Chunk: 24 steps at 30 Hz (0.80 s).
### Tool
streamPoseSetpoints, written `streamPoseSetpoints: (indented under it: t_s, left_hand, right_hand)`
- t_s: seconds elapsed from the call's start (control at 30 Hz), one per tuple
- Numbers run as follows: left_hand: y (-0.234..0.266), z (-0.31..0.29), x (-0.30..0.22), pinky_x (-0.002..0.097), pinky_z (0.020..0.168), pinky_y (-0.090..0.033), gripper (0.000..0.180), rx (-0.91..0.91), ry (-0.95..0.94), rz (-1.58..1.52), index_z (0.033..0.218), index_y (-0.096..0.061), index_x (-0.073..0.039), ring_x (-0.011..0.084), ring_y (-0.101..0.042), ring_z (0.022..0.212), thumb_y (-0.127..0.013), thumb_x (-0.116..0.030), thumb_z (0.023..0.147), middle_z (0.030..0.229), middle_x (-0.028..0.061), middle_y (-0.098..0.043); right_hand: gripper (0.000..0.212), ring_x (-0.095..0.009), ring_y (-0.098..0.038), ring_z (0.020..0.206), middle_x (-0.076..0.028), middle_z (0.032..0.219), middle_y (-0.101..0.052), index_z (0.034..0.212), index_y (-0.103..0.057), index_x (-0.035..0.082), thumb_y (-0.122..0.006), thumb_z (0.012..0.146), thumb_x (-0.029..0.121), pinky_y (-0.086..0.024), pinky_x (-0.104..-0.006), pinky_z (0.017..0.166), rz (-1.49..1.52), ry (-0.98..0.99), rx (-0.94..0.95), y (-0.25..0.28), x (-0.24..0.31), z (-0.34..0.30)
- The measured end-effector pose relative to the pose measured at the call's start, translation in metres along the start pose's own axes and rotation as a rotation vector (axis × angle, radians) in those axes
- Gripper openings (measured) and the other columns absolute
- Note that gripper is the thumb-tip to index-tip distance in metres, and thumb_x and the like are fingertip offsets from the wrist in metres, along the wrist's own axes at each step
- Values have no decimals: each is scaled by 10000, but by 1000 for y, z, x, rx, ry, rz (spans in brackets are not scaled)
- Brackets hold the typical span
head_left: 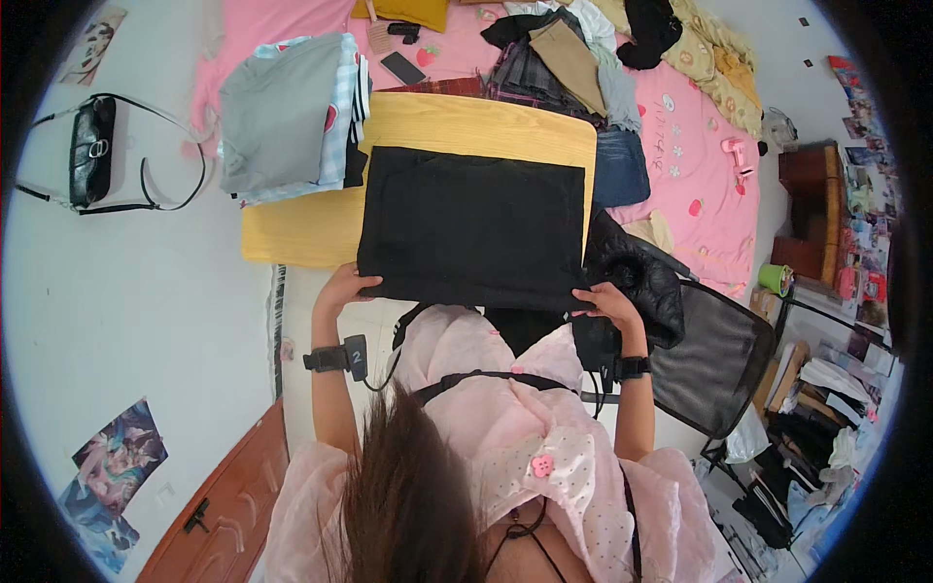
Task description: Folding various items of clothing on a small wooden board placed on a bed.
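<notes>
A black folded cloth garment (474, 225) lies flat as a wide rectangle on the yellow wooden table (303, 238), its near edge hanging slightly over the table's front. My left hand (345, 289) pinches its near left corner, thumb on top. At the near right corner my right hand (608, 302) grips the cloth the same way. What kind of garment it is cannot be made out. To the left of it, a stack of folded clothes with a grey piece (277, 117) on top rests on the table.
Behind the table is a bed with a pink sheet (695, 175), holding a phone (402, 68), loose clothes (564, 63) and a pink hair dryer (739, 155). A mesh-backed chair (714, 355) with a black puffy jacket (637, 277) stands at right. A black handbag (91, 151) hangs on the left wall.
</notes>
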State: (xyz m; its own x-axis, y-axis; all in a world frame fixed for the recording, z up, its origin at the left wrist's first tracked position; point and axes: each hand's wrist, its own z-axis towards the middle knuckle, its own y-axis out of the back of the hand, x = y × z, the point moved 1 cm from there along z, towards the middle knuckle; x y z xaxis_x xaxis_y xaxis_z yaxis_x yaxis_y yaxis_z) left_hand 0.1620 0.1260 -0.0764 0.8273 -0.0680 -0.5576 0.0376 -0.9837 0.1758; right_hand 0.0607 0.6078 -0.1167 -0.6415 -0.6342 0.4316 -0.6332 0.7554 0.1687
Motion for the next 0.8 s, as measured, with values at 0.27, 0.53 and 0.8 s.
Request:
streamPoseSetpoints:
  t_s: [0.27,0.53,0.8]
  left_hand:
    - [13,14,-46,249,646,-514,391,-57,-219,-321,1227,-489,-61,114,-574,889,-609,-108,858,1042,63,-578]
    - [-14,78,-77,338,977,-409,436,35,-531,-752,1325,-430,-63,241,-409,1260,-543,-160,915,1383,123,-395]
    - [-3,150,-28,433,1008,-363,696,-410,-521,190,1363,-338,-44,342,-376,1259,-672,-266,793,1382,200,-362]
  right_hand:
    - [291,-199,-664,710,-119,912,-639,1025,-575,-30,-559,897,231,-425,-190,471,600,222,60,37,70,7]
    - [383,-243,-601,1006,-188,1163,-571,1203,-464,-22,-520,924,235,-491,-257,731,870,295,29,50,107,86]
    - [625,-214,-518,1068,-145,1175,-530,1279,-425,-1,-687,806,312,-424,-304,879,118,438,-547,37,101,108]
